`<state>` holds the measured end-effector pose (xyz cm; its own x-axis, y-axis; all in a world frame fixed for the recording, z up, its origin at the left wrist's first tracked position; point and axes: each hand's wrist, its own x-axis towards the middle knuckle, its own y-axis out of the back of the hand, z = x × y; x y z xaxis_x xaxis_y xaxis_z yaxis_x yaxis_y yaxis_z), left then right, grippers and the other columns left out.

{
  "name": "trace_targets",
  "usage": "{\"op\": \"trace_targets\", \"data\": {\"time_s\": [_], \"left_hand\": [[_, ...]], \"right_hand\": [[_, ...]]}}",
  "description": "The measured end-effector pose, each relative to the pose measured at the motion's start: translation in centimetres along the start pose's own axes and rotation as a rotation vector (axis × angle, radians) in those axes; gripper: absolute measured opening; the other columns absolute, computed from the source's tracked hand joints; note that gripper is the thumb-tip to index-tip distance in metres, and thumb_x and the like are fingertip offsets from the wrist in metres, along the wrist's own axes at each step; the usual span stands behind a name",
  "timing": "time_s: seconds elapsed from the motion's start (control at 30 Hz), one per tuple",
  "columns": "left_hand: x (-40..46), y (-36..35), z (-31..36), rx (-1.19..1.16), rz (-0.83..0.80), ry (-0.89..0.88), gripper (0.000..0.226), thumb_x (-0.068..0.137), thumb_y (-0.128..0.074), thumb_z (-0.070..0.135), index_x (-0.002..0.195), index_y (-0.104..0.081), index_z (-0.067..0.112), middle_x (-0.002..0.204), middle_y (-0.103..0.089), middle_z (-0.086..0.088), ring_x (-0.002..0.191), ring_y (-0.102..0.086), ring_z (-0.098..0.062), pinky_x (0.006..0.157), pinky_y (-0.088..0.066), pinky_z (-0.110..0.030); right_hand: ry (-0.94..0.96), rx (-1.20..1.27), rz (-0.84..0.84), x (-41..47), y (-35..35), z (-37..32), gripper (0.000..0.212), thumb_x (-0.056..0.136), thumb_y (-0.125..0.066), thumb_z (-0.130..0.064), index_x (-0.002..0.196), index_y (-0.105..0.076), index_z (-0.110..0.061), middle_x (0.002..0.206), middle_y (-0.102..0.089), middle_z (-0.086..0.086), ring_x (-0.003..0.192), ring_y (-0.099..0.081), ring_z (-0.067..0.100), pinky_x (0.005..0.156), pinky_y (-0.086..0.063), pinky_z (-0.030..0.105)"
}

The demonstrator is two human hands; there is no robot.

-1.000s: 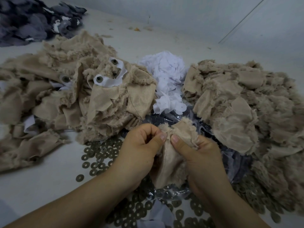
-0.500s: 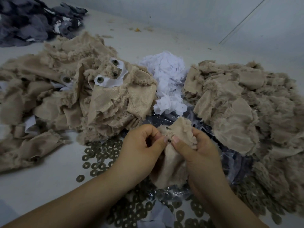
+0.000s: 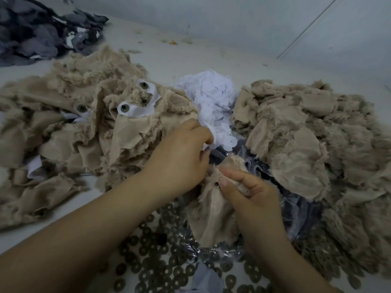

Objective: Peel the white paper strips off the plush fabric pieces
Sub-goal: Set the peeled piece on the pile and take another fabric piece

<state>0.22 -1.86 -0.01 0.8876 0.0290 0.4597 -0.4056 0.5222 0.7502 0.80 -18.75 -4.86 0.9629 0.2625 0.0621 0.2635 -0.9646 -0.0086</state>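
While the right hand (image 3: 251, 199) pinches fuzzy tan plush (image 3: 211, 212), the left hand (image 3: 179, 157) grips a thin white strip (image 3: 212, 134).

Left fingertips (image 3: 208, 154) hidden (behind knuckles)

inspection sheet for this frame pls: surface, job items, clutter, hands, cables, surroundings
Surface: pale tabletop, mostly covered, with a few crumbs at the far side.
Job's things: tan plush pile on the left, some pieces with white paper strip on; second plush pile on the right; heap of white paper scraps between them.
Clutter: dark washers scattered at the near edge; crinkled plastic bag; grey fabric heap far left.
Hands: left hand at the scrap heap with white paper in its grip; right hand pinches a plush piece.
Cables: nothing seen.
Surroundings: plain pale wall.
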Motion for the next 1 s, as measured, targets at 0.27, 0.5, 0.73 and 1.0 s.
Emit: {"op": "trace_targets", "data": {"time_s": [0.27,0.5,0.73,1.0], "left_hand": [[3.9,-3.6,-0.7,0.527,-0.191,-0.007,0.016,0.09,-0.06,0.019,0.103,-0.051,0.017,0.109,-0.045,-0.003,0.072,-0.055,-0.025,0.044,-0.032,-0.028],[6.2,-4.2,0.7,0.667,-0.243,-0.195,0.019,0.088,-0.054,0.012,0.078,-0.04,0.02,0.093,-0.04,0.0,0.049,-0.024,-0.017,0.046,-0.015,-0.026],[6.7,-3.8,0.8,0.681,-0.349,-0.166,0.03,0.083,-0.05,0.004,0.065,-0.031,0.018,0.063,-0.028,0.005,0.056,-0.029,-0.016,0.051,-0.021,-0.026],[4.5,-3.5,-0.7,0.513,-0.249,-0.23,0.017,0.086,-0.052,0.006,0.092,-0.066,0.013,0.094,-0.041,-0.001,0.088,-0.032,-0.019,0.069,-0.035,-0.036]], "right_hand": [[-0.045,-0.018,-0.014,0.1,0.0,0.1,0.019,0.087,-0.074,-0.014,0.092,-0.079,-0.032,0.095,-0.077,-0.014,0.092,-0.073,0.006,0.079,-0.059,0.024],[-0.077,0.042,-0.02,0.5,0.1,0.3,0.02,0.087,-0.073,-0.008,0.089,-0.077,-0.028,0.087,-0.076,-0.019,0.082,-0.072,-0.002,0.066,-0.054,0.011],[-0.096,0.058,-0.009,0.6,0.6,0.8,0.022,0.087,-0.073,-0.012,0.09,-0.078,-0.034,0.094,-0.078,-0.008,0.088,-0.074,0.011,0.072,-0.06,0.024],[-0.106,0.077,0.001,0.8,0.5,1.0,0.025,0.088,-0.073,-0.011,0.097,-0.074,-0.034,0.107,-0.076,-0.009,0.103,-0.071,0.013,0.09,-0.059,0.04]]}}
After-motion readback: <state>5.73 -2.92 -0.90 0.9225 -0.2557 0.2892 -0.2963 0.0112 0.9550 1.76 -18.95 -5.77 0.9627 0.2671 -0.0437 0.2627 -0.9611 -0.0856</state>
